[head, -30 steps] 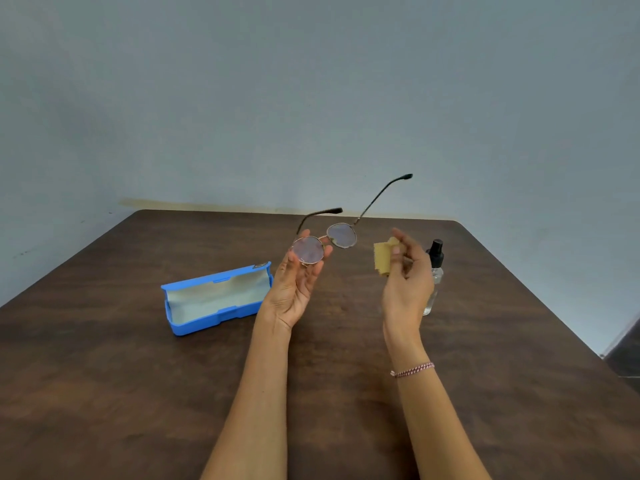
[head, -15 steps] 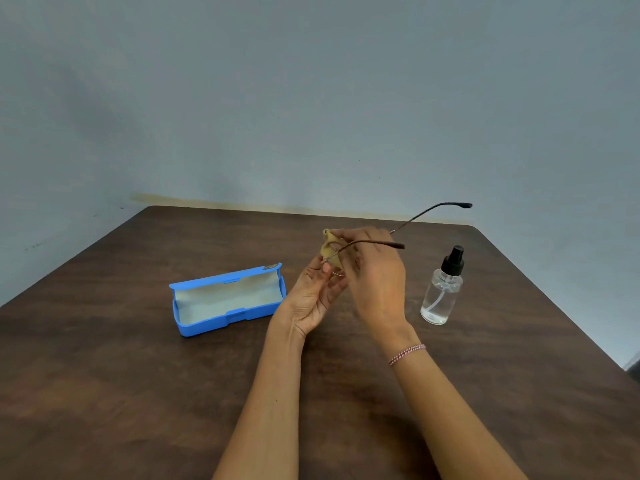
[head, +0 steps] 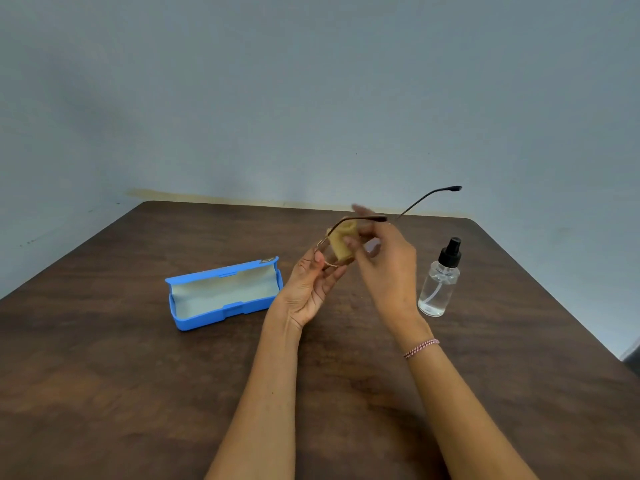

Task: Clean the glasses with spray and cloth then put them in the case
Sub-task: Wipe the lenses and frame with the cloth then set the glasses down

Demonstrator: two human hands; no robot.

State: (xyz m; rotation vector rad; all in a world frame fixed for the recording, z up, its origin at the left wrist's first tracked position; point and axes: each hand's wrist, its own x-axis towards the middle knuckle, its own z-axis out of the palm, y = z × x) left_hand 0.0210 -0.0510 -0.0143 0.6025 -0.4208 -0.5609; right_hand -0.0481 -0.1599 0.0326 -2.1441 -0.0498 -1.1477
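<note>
My left hand (head: 310, 289) holds the thin-framed glasses (head: 427, 196) by the rim of one lens, their temples unfolded and pointing up and right. Against that lens lies a small tan cloth (head: 341, 243), pinched in the fingers of my right hand (head: 388, 268), which covers most of the frame. The blue case (head: 225, 292) lies open on the table to the left of my hands, its pale lining showing and nothing inside. A clear spray bottle (head: 439, 282) with a black nozzle stands upright just right of my right hand.
Everything sits on a dark brown wooden table (head: 104, 375) set against a plain grey wall (head: 311, 98). The table's right edge (head: 568, 313) runs diagonally close behind the spray bottle.
My right hand brought the cloth from beside the glasses onto the lens held in my left hand and is moving on it. The glasses turned, their temples now pointing more to the right.
</note>
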